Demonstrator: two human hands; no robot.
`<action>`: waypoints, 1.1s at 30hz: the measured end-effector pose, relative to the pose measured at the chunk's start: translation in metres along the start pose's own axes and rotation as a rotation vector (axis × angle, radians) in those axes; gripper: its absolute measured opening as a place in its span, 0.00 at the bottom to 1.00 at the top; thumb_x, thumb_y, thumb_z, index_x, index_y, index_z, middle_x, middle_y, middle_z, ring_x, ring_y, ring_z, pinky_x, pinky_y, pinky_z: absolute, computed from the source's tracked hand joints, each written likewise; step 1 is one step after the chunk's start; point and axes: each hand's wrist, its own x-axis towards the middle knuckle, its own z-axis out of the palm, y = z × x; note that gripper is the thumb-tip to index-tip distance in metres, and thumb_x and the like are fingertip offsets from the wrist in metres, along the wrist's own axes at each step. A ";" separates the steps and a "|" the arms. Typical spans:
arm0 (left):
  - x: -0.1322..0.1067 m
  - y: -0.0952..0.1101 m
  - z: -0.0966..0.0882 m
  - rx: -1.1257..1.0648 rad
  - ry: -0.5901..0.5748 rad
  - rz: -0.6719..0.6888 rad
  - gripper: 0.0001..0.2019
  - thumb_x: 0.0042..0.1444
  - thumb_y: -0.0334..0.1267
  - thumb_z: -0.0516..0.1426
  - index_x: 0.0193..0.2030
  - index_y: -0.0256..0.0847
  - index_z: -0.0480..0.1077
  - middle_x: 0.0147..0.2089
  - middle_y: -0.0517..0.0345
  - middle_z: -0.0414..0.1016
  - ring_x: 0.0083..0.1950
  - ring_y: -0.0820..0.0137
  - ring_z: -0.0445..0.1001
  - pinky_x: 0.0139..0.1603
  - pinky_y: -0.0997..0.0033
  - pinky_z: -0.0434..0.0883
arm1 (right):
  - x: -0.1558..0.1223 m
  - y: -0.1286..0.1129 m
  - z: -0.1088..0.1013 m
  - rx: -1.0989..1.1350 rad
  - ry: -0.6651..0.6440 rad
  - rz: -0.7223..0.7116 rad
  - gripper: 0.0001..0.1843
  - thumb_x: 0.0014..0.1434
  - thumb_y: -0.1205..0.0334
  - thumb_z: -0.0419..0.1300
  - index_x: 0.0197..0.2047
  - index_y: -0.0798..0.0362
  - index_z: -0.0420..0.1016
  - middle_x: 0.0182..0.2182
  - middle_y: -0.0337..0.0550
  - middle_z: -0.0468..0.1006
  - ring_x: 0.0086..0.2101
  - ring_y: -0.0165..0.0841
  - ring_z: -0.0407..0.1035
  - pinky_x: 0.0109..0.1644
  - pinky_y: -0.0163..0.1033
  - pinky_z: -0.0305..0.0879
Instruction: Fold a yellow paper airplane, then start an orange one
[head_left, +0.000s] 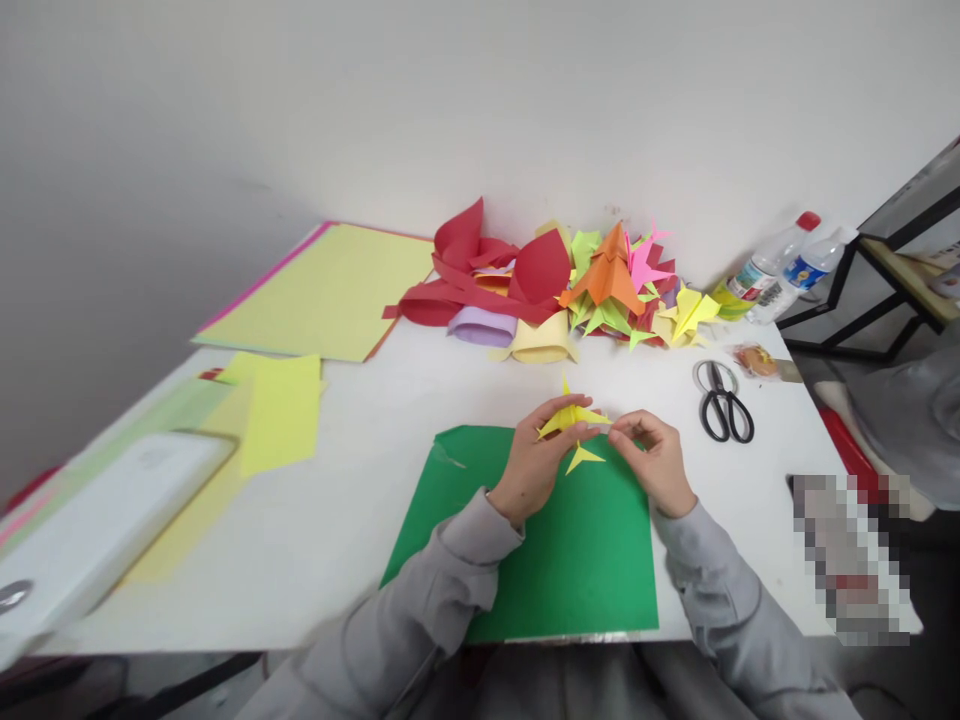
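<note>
A small yellow folded paper plane (570, 419), with pointed wings and a forked tail, is held above the green sheet (570, 560). My left hand (534, 455) grips its body between thumb and fingers. The fingers of my right hand (657, 455) are closed in a pinch at the plane's right wing tip. Parts of the plane are hidden behind my left fingers. Beneath both hands, the green sheet reaches to the table's front edge.
Red paper pieces (480, 270) and an orange paper plane (611, 272) lie in a pile against the wall. Black-handled scissors (726, 410) are at the right, before two plastic bottles (799, 270). Yellow sheets (281, 415) and a white device (112, 530) occupy the left.
</note>
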 end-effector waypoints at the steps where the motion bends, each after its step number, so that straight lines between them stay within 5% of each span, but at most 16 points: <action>1: 0.000 0.000 0.000 0.007 0.001 -0.007 0.19 0.45 0.38 0.69 0.45 0.39 0.76 0.47 0.52 0.80 0.46 0.65 0.79 0.55 0.59 0.73 | 0.000 0.000 0.001 -0.015 0.004 -0.010 0.08 0.52 0.55 0.65 0.31 0.51 0.76 0.26 0.39 0.78 0.27 0.32 0.70 0.35 0.38 0.69; 11: 0.001 -0.004 -0.002 0.028 0.021 -0.028 0.20 0.42 0.39 0.70 0.45 0.39 0.77 0.47 0.54 0.79 0.42 0.67 0.78 0.55 0.58 0.72 | 0.000 0.008 0.002 -0.059 0.019 -0.057 0.08 0.55 0.55 0.63 0.30 0.51 0.75 0.25 0.37 0.78 0.25 0.30 0.69 0.32 0.36 0.67; 23: 0.001 -0.003 0.000 -0.105 0.051 -0.058 0.18 0.42 0.35 0.70 0.43 0.39 0.77 0.45 0.55 0.80 0.42 0.70 0.78 0.54 0.60 0.74 | 0.002 0.014 0.003 0.023 0.056 0.051 0.10 0.53 0.54 0.65 0.30 0.51 0.76 0.25 0.39 0.80 0.26 0.32 0.71 0.34 0.38 0.67; 33: 0.000 0.003 0.000 -0.153 0.048 -0.126 0.20 0.41 0.34 0.71 0.43 0.38 0.77 0.47 0.53 0.80 0.44 0.67 0.79 0.53 0.62 0.75 | 0.006 0.009 0.004 0.444 0.007 0.280 0.13 0.45 0.54 0.72 0.27 0.53 0.76 0.19 0.36 0.77 0.22 0.28 0.68 0.31 0.35 0.64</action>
